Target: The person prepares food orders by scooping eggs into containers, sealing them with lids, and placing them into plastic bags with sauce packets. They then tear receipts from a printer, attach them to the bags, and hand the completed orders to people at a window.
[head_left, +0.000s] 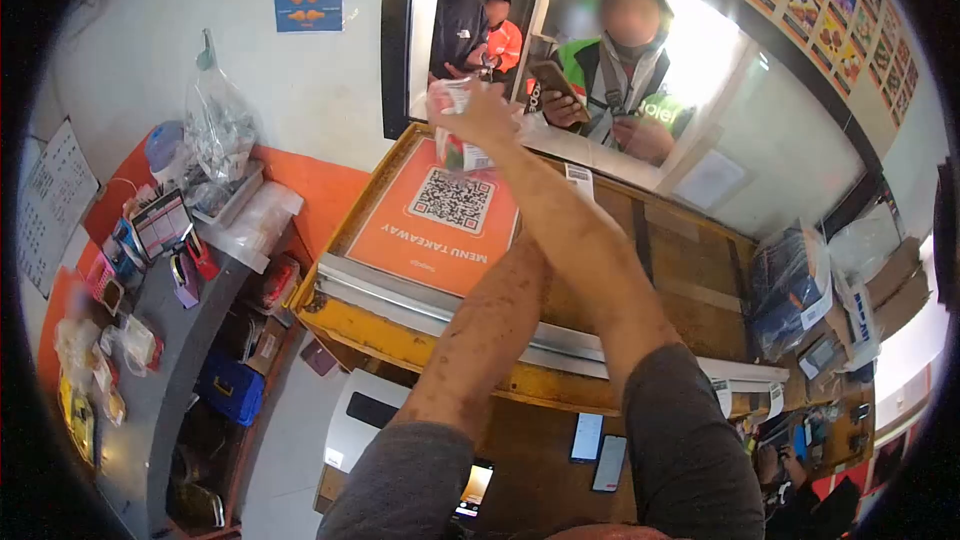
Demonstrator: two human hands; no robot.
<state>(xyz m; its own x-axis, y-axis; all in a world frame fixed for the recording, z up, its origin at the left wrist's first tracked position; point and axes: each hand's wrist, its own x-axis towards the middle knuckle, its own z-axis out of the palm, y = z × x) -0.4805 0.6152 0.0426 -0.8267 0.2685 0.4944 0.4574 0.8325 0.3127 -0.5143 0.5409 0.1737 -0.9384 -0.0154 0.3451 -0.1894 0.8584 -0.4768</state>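
Observation:
My right hand (485, 118) reaches far forward over the counter, its fingers closed on a clear plastic bag (462, 155). The bag has red, white and green contents or print, and hangs at the serving window. My left forearm (490, 325) passes under the right one; its hand is hidden behind that arm, so its fingers do not show. Below the arms lies an orange menu sheet (420, 230) with a large QR code, on the yellow-edged counter top (690, 290).
Beyond the window, a person in a green and black jacket (655, 120) holds a phone (558, 85); two others stand left. Phones (587, 437) lie on the lower shelf. A grey side desk (165, 370) holds a tablet (163, 230) and bags. Wrapped packages (795, 290) stand right.

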